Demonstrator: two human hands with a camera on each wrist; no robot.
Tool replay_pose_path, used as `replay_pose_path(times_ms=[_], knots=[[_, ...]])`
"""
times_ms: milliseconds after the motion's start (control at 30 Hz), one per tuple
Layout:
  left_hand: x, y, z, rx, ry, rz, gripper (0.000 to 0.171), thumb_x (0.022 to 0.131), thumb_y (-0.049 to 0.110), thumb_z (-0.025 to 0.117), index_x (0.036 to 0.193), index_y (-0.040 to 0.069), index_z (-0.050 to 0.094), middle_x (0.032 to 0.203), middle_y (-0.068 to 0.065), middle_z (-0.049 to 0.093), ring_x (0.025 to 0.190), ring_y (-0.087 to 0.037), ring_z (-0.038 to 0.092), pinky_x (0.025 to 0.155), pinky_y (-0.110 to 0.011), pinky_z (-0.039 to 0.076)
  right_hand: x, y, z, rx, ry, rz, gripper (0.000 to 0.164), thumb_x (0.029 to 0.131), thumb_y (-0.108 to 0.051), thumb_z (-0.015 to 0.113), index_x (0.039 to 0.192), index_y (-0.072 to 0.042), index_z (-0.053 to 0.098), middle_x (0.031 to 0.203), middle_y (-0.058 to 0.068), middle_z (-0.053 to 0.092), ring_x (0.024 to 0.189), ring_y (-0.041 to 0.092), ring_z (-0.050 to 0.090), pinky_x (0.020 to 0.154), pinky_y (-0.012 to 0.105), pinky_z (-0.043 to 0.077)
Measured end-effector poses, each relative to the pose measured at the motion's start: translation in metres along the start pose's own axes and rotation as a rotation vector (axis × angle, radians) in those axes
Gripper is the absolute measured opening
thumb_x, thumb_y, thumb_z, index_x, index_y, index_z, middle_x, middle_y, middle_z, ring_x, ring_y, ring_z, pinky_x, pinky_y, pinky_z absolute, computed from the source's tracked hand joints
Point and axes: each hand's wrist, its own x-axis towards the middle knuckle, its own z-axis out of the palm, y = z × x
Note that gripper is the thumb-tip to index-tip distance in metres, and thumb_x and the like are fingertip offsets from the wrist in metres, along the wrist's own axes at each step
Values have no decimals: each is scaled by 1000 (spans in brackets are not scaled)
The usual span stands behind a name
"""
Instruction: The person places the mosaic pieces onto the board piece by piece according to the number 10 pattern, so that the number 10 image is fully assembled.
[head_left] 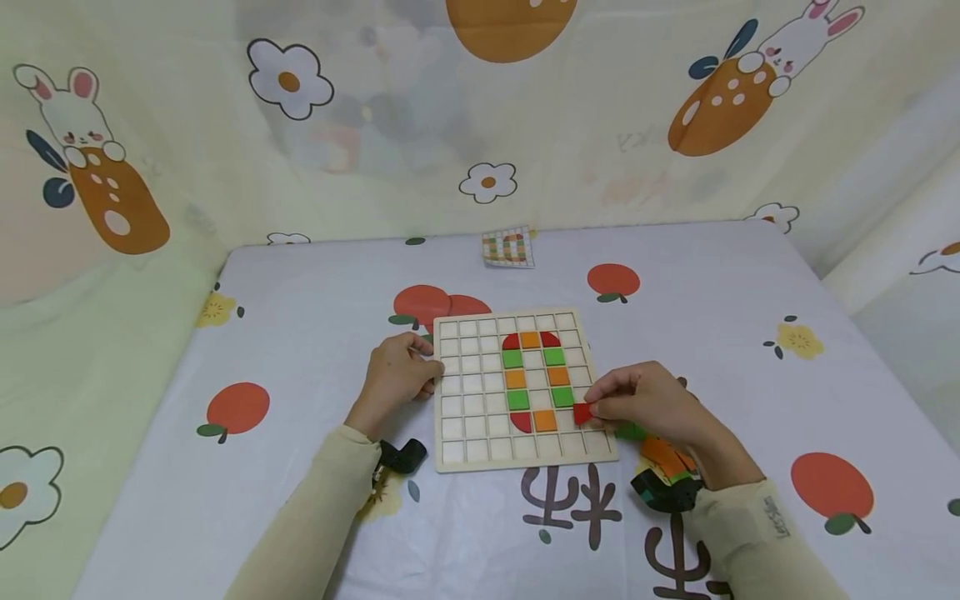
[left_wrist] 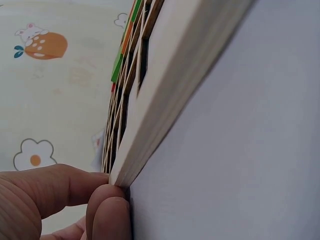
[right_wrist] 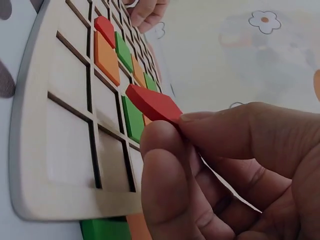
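A wooden grid board [head_left: 480, 429] lies on the table, with red, orange and green tiles set in a ring of its squares. My left hand [head_left: 397, 372] pinches the board's left edge; in the left wrist view, thumb and fingers meet at the pale wooden rim [left_wrist: 165, 95]. Between the thumb and fingers of my right hand [head_left: 648, 404] is a red tile [right_wrist: 154, 102] with one rounded side, held over the board's lower right part. Close to it in the right wrist view are an orange tile [right_wrist: 106, 58] and a green tile [right_wrist: 132, 117] seated in the grid.
Loose green and orange tiles [head_left: 663, 457] lie beside the board's lower right corner, partly under my right wrist. A small printed card [head_left: 508, 247] with a coloured grid pattern lies at the back of the table. The patterned cloth [head_left: 315, 333] covers the tabletop.
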Motion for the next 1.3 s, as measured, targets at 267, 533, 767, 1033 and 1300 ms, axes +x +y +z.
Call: replay_pose_path(times_ms=[267,533,767,1033,1300], knots=[[-1,-1,0,20,6,8,21,87,9,76,104,3,66,72,-9,68,52,-15,65,50,-25,55,6,-1,6,50,-28,45,16,95,-6,73,104,6,74,92,14,75,73,25,69,68,30,62],[0,-1,0,17,14,33,20,86,9,76,103,3,67,70,-9,68,51,-14,65,49,-25,54,10,-4,12,21,-22,72,13,94,-6,73,103,4,76,91,13,75,70,22,67,66,29,61],[1,-2,1,18,11,27,20,87,10,76,104,4,66,70,-9,68,51,-15,65,49,-26,54,13,-3,13,14,-24,92,13,95,-6,72,103,3,76,88,12,75,69,21,67,65,28,61],[0,-1,-1,-8,0,29,20,88,9,75,105,3,66,70,-10,68,51,-15,66,51,-27,56,14,-6,15,-12,-16,87,13,95,-6,71,103,3,76,88,12,75,68,21,66,64,28,60],[0,-2,-1,6,5,37,19,88,9,75,104,3,66,69,-9,68,50,-14,65,50,-26,55,13,-6,16,-24,-22,90,14,95,-7,73,104,3,76,89,12,75,68,20,65,63,28,59]])
